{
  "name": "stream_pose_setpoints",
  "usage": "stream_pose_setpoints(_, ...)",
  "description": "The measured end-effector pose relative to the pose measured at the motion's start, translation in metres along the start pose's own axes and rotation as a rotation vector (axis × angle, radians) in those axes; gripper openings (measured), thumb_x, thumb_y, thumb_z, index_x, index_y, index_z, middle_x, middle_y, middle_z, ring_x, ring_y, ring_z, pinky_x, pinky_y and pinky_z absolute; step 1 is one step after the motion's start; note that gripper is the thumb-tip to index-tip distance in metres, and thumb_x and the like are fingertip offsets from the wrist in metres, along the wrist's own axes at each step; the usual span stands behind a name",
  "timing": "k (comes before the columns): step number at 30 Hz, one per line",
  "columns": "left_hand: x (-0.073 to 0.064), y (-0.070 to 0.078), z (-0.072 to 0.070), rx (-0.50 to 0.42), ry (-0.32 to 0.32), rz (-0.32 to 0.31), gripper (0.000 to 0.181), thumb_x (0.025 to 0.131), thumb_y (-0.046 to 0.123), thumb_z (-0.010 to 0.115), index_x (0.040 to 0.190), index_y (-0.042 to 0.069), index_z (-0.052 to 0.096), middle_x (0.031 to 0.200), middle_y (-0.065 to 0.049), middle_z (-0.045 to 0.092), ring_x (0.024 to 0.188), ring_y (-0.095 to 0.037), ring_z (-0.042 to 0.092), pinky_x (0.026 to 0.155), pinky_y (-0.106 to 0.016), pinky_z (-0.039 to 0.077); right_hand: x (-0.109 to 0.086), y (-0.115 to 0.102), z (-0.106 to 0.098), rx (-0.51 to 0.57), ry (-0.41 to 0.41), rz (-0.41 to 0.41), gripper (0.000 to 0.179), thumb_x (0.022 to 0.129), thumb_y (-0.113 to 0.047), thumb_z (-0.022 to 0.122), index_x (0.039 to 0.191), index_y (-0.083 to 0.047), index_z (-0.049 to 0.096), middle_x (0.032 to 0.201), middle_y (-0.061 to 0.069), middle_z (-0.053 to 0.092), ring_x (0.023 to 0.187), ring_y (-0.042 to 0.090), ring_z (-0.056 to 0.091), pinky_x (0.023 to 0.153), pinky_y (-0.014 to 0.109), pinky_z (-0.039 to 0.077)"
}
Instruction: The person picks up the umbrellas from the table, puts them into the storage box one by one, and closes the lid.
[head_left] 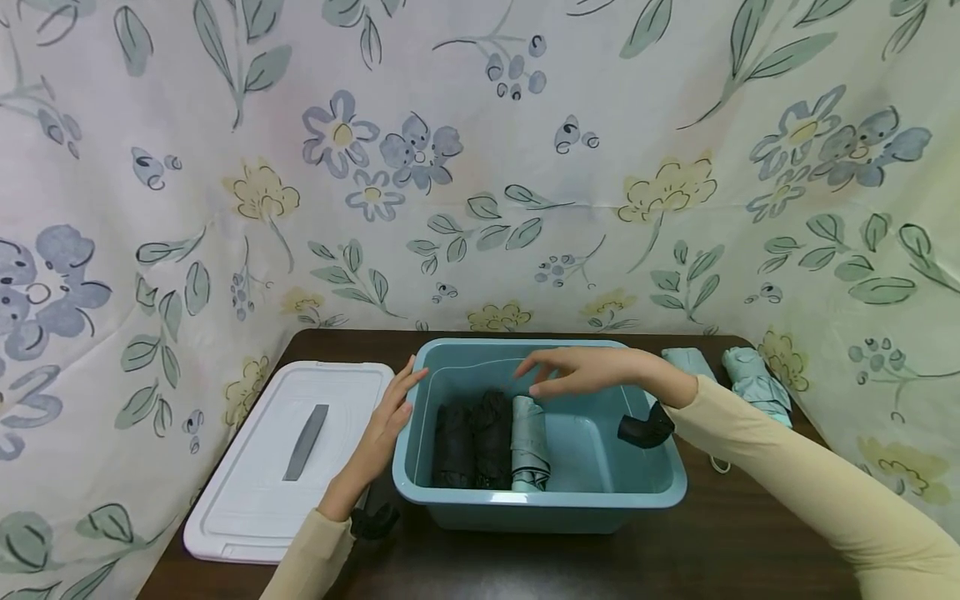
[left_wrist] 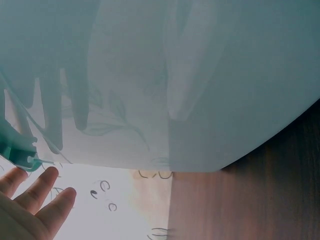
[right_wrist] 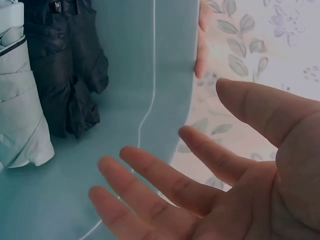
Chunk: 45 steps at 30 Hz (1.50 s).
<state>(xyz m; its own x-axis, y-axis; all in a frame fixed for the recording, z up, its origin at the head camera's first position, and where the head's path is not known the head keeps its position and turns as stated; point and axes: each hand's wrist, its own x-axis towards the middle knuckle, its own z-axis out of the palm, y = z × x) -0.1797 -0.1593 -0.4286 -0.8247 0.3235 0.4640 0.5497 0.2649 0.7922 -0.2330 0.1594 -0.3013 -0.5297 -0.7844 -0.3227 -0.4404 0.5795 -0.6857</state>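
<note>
A blue-green plastic bin [head_left: 540, 500] stands on the table. Inside, along its left part, two black folded umbrellas [head_left: 472, 442] lie side by side, with a pale green folded umbrella [head_left: 529, 446] to their right. My left hand [head_left: 382, 425] rests at the bin's left rim with its fingers extended. Above the bin's interior, just past the far end of the pale green umbrella, hovers my right hand [head_left: 581, 369]. Its fingers are loosely spread and hold nothing, as the right wrist view shows of the same hand [right_wrist: 210, 185].
Left of the bin lies a white lid [head_left: 247, 467] with a grey handle [head_left: 306, 442]. Two more pale green folded umbrellas [head_left: 753, 379] lie on the dark wooden table [head_left: 750, 533] at the back right, partly behind the right arm. Floral cloth [head_left: 480, 275] surrounds the table's back and sides.
</note>
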Motion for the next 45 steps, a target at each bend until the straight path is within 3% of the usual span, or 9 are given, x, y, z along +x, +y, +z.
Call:
stream_pose_setpoints(4, 0.001, 0.018, -0.001, -0.004, 0.0, -0.003, 0.046, 0.096, 0.007, 0.031, 0.141, -0.002, 0.034, 0.153, -0.019, 0.011, 0.139, -0.044, 0.009, 0.096, -0.074, 0.014, -0.007, 0.0, 0.001, 0.005, 0.049, -0.031, 0.042, 0.096, -0.029, 0.049, 0.135, -0.014, 0.043, 0.131, 0.008, 0.05, 0.116, 0.025, 0.053, 0.093, 0.038, 0.045)
stream_pose_setpoints(7, 0.001, 0.022, -0.002, -0.002, -0.001, -0.013, 0.047, 0.095, 0.004, 0.03, 0.141, -0.002, 0.033, 0.153, -0.019, 0.011, 0.139, -0.043, 0.009, 0.097, -0.073, 0.014, -0.013, -0.001, 0.002, -0.011, 0.092, -0.046, 0.042, 0.096, -0.03, 0.05, 0.134, -0.015, 0.043, 0.134, 0.006, 0.049, 0.118, 0.025, 0.052, 0.094, 0.041, 0.044)
stream_pose_setpoints(13, 0.002, 0.022, -0.001, -0.007, 0.0, -0.012, 0.047, 0.094, 0.004, 0.03, 0.141, -0.001, 0.033, 0.153, -0.018, 0.011, 0.139, -0.043, 0.009, 0.098, -0.073, 0.013, -0.022, 0.001, 0.004, -0.07, 0.175, -0.09, 0.042, 0.095, -0.03, 0.052, 0.134, -0.015, 0.045, 0.133, 0.006, 0.05, 0.12, 0.025, 0.051, 0.096, 0.042, 0.043)
stream_pose_setpoints(24, 0.001, 0.021, -0.001, 0.002, -0.002, -0.005, 0.047, 0.094, 0.004, 0.03, 0.141, -0.003, 0.034, 0.152, -0.024, 0.011, 0.138, -0.045, 0.01, 0.097, -0.073, 0.013, -0.044, 0.009, 0.006, -0.103, 0.358, -0.079, 0.04, 0.093, -0.029, 0.055, 0.13, -0.016, 0.048, 0.128, 0.006, 0.054, 0.117, 0.027, 0.052, 0.089, 0.038, 0.049)
stream_pose_setpoints(27, 0.0, 0.015, 0.0, -0.004, -0.005, -0.002, 0.047, 0.095, 0.005, 0.03, 0.141, -0.001, 0.033, 0.152, -0.023, 0.01, 0.139, -0.044, 0.009, 0.097, -0.073, 0.013, -0.05, 0.012, 0.004, -0.126, 0.418, -0.092, 0.039, 0.093, -0.026, 0.056, 0.129, -0.013, 0.05, 0.129, 0.007, 0.053, 0.115, 0.028, 0.053, 0.089, 0.041, 0.049)
stream_pose_setpoints(35, -0.001, -0.016, 0.0, 0.014, 0.004, 0.008, 0.046, 0.098, 0.017, 0.03, 0.145, 0.016, 0.033, 0.155, -0.003, 0.01, 0.142, -0.034, 0.008, 0.098, -0.072, 0.013, -0.064, 0.019, -0.001, -0.169, 0.499, -0.078, 0.039, 0.092, -0.024, 0.057, 0.129, -0.011, 0.051, 0.128, 0.009, 0.054, 0.114, 0.028, 0.054, 0.088, 0.047, 0.047)
stream_pose_setpoints(40, -0.001, -0.021, 0.001, 0.002, 0.0, 0.011, 0.046, 0.099, 0.023, 0.03, 0.145, 0.023, 0.033, 0.156, 0.001, 0.01, 0.142, -0.029, 0.008, 0.099, -0.071, 0.014, -0.073, 0.025, -0.001, -0.186, 0.535, -0.073, 0.037, 0.093, -0.022, 0.056, 0.129, -0.012, 0.051, 0.129, 0.009, 0.053, 0.115, 0.032, 0.053, 0.086, 0.048, 0.048)
stream_pose_setpoints(45, -0.001, -0.021, 0.001, 0.001, -0.002, -0.001, 0.046, 0.099, 0.021, 0.03, 0.145, 0.02, 0.032, 0.156, -0.001, 0.009, 0.142, -0.031, 0.009, 0.098, -0.071, 0.016, -0.08, 0.037, 0.002, -0.213, 0.571, -0.083, 0.034, 0.093, -0.019, 0.056, 0.126, -0.013, 0.052, 0.127, 0.008, 0.054, 0.114, 0.031, 0.055, 0.083, 0.046, 0.049)
